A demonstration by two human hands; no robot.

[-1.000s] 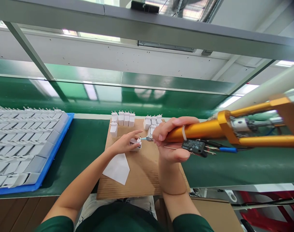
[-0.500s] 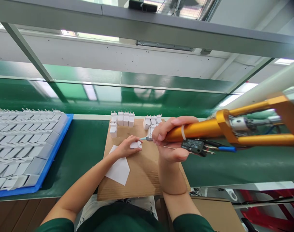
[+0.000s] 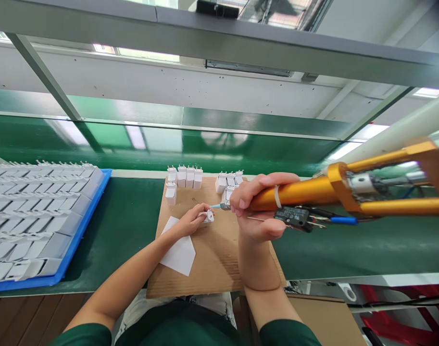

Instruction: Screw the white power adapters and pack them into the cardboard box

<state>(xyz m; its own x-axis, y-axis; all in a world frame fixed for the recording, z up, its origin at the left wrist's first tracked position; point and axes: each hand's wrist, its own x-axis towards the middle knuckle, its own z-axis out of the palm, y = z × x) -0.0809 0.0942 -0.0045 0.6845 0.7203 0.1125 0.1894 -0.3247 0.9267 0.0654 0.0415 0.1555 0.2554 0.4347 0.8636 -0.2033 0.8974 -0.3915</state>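
Note:
My left hand (image 3: pixel 190 222) is closed around a small white plug-adapter housing (image 3: pixel 208 219) low over the cardboard, its end turned to the right. Fingers of my right hand (image 3: pixel 256 204) wrap round the gold barrel of a dispensing gun (image 3: pixel 302 193). A thin light-blue nozzle (image 3: pixel 216 206) on the gun points left, with its tip at the top edge of the housing; whether they touch I cannot tell. A black microswitch (image 3: pixel 293 216) with wires is fixed under the barrel, beside my thumb. Beneath my left wrist lies a white paper sheet (image 3: pixel 181 254).
Several white plug adapters (image 3: pixel 185 178) stand at the cardboard's (image 3: pixel 219 269) back left, and another group (image 3: pixel 228 180) at its back right. On the left, a blue tray (image 3: pixel 84 226) holds rows of white adapters. A green table (image 3: pixel 125 211) carries everything; a metal frame (image 3: pixel 219 36) spans above.
My left hand has tilted the housing, so its end now faces more upward and right. The gun keeps almost the same place near it. The whole view has shifted slightly.

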